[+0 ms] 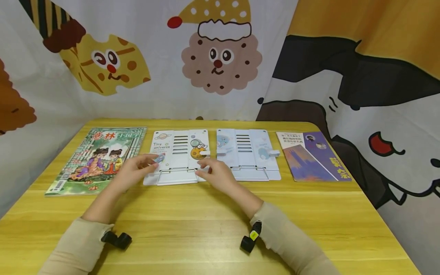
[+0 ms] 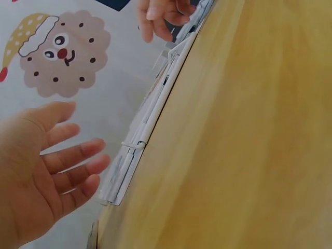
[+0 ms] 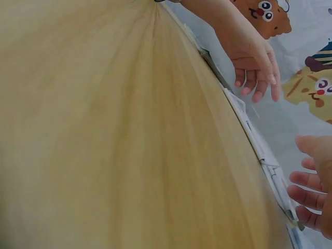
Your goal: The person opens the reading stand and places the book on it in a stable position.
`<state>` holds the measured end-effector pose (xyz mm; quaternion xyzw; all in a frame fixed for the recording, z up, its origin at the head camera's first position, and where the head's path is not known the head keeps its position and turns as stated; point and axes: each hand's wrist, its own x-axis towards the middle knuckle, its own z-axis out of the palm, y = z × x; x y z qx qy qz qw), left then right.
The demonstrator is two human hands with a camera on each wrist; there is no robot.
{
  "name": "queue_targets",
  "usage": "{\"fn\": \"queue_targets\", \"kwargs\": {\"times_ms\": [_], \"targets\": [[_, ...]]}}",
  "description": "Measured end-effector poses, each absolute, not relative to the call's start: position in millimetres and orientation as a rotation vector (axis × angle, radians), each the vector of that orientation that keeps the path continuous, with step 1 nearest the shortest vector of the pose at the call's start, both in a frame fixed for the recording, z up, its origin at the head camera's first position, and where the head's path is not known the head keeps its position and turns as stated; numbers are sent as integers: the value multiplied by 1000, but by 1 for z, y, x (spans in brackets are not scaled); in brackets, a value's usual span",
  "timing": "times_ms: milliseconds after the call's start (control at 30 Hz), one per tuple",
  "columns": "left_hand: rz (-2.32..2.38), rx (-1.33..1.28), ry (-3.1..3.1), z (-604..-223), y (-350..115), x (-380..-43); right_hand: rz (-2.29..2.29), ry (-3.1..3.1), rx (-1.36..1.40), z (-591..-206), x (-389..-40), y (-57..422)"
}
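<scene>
A white folding book stand (image 1: 180, 161) printed "Tiny universe" lies flat on the table, its wire ledge along the near edge. Over its left side hovers my left hand (image 1: 135, 171), fingers loosely bent and nothing in them. My right hand (image 1: 220, 175) is at the stand's right edge, partly over the gap to a pale blue book stand (image 1: 245, 156), also flat. In the left wrist view, the left hand (image 2: 46, 176) has spread fingers near the stand's edge. The right wrist view has the right hand (image 3: 317, 181) with relaxed, separated fingers; contact with the stand is unclear.
A magazine (image 1: 103, 164) with two illustrated figures lies left of the stands. On the right is a purple and white book (image 1: 311, 156). The wooden table (image 1: 192, 229) ends at a cartoon-printed curtain (image 1: 154, 103). Each wrist wears a small black camera (image 1: 123, 240).
</scene>
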<state>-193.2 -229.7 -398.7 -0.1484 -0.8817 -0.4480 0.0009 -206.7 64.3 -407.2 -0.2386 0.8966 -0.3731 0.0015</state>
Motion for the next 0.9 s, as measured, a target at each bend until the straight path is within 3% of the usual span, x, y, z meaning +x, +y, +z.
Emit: {"fn": "queue_targets", "kwargs": {"times_ms": [900], "targets": [[-1235,-604,-2908,-415,-223,-194,-1083,2869,-794,-425,-212,47]]}}
